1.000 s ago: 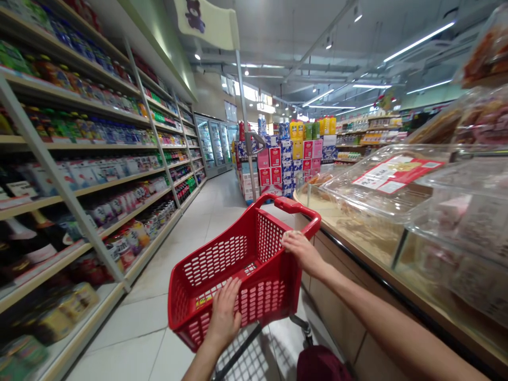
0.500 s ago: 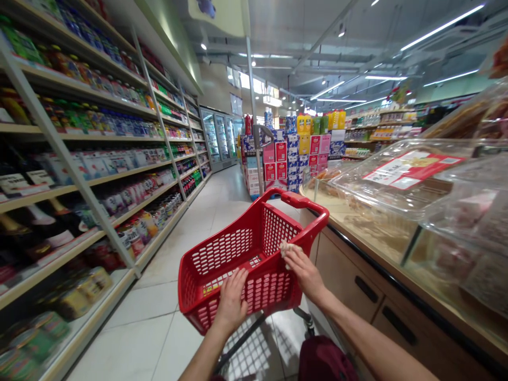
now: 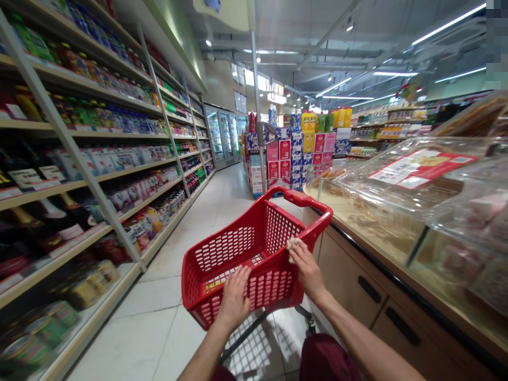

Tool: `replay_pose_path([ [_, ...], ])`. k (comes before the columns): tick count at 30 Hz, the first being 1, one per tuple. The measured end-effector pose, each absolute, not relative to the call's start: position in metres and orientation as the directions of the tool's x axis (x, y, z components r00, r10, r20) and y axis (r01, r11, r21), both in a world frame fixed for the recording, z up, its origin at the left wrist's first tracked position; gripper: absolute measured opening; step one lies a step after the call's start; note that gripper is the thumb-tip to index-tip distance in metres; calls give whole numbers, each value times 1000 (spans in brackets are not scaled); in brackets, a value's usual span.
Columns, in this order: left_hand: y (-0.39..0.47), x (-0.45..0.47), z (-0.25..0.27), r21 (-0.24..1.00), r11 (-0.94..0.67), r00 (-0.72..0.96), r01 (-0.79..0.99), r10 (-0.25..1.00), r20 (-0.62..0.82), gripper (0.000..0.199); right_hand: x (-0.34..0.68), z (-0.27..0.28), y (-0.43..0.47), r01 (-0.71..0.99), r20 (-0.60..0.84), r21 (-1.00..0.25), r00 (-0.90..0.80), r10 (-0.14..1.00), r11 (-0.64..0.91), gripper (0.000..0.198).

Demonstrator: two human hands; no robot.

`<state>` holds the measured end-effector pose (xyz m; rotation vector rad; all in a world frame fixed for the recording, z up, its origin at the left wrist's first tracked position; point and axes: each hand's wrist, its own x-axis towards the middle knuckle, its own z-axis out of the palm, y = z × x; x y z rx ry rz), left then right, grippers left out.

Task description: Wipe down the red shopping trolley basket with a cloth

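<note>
A red plastic shopping cart (image 3: 273, 283) stands before me with slotted walls and its handle (image 3: 307, 201) at the far right. My left hand (image 3: 237, 299) grips the near rim of the basket, fingers hooked over the edge. Farther right, my right hand (image 3: 307, 264) presses a crumpled whitish cloth (image 3: 292, 247) against the rim close to the handle end. The cloth is partly covered by the fingers. Through the basket floor a yellow printed patch (image 3: 215, 284) shows.
Drink shelves (image 3: 119, 132) line the left side. At right, a wooden counter (image 3: 357, 259) holds clear plastic food boxes (image 3: 381, 198) close to the cart. Stacked cartons (image 3: 283, 164) and a grey post (image 3: 259, 95) stand ahead on the tiled floor (image 3: 159, 323).
The right hand and cloth have slid slightly along the rim toward the handle. My left hand keeps its place on the rim. The whole view has shifted a little.
</note>
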<state>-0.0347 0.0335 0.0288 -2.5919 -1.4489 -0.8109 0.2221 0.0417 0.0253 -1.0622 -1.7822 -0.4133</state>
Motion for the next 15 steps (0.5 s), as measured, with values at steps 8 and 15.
replay_pose_path([
  [8, 30, -36, 35, 207, -554, 438, 807, 795, 420, 74, 183, 17, 28, 744, 823, -149, -272, 499, 652, 41],
  [15, 18, -66, 32, 124, -479, 374, 869, 800, 469, 77, 157, -20, 22, 717, 724, -121, -410, 555, 687, 44],
])
